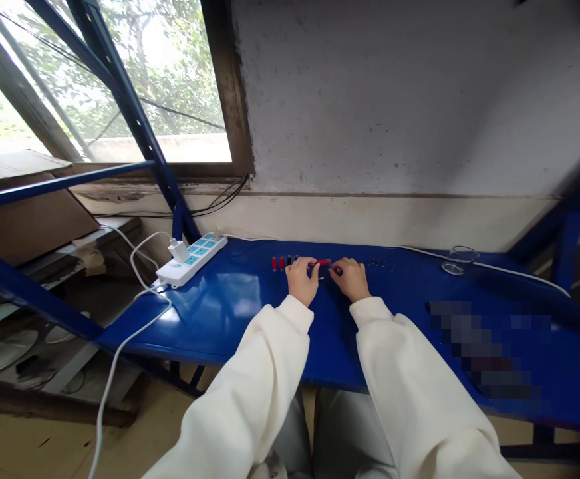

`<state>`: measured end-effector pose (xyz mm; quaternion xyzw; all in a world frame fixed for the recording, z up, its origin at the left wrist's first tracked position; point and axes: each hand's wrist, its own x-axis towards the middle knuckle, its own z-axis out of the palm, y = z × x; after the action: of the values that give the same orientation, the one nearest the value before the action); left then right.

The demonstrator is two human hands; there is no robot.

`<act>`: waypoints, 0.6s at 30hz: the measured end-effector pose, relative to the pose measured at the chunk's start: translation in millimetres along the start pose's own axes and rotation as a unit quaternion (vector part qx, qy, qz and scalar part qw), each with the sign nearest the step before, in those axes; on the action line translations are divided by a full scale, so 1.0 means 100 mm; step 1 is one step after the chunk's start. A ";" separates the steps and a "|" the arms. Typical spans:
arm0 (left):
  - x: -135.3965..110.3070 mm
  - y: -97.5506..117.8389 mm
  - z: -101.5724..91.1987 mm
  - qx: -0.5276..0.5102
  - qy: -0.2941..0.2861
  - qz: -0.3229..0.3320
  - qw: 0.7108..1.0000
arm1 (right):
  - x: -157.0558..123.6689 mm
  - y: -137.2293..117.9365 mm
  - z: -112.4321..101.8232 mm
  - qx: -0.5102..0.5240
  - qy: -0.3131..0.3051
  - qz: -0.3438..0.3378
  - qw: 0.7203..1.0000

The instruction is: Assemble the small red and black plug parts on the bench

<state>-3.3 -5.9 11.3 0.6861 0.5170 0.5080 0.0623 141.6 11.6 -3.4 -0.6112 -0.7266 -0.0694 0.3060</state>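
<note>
Lining the left: two red cylinders [278, 264] and some black cylinders [289, 260] in a row on my blue table [330, 339], apparently done.
Left hand [302, 278]: I pinch a red rod [322, 262] between thumb and fingers.
Red rod: level between my hands, seemingly midway through its handling.
Right hand [352, 279]: fingertips curled at its right end; whether they grip, I cannot tell.
Small dark bits [381, 263]: scattered beyond, probably left to use.

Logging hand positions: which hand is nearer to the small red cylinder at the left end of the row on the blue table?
Left. The left hand is a little to the right of the red cylinder; the right hand is farther right, past the left hand.
</note>
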 end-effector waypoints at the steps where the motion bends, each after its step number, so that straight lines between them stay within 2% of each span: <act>1: 0.00 0.00 0.00 0.000 0.001 0.001 1.000 | 0.00 0.01 0.00 0.001 -0.001 0.002 1.000; 13: 0.00 0.01 0.01 0.008 -0.005 -0.006 1.000 | -0.01 0.00 0.01 -0.010 -0.025 -0.018 0.999; 18: -0.02 0.03 -0.01 0.023 -0.022 0.033 0.999 | -0.01 -0.02 0.00 -0.019 -0.026 -0.028 0.999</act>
<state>-2.5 -9.0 12.4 0.7149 0.5045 0.4824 0.0407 139.9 10.2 -3.2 -0.5978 -0.7498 -0.0757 0.2735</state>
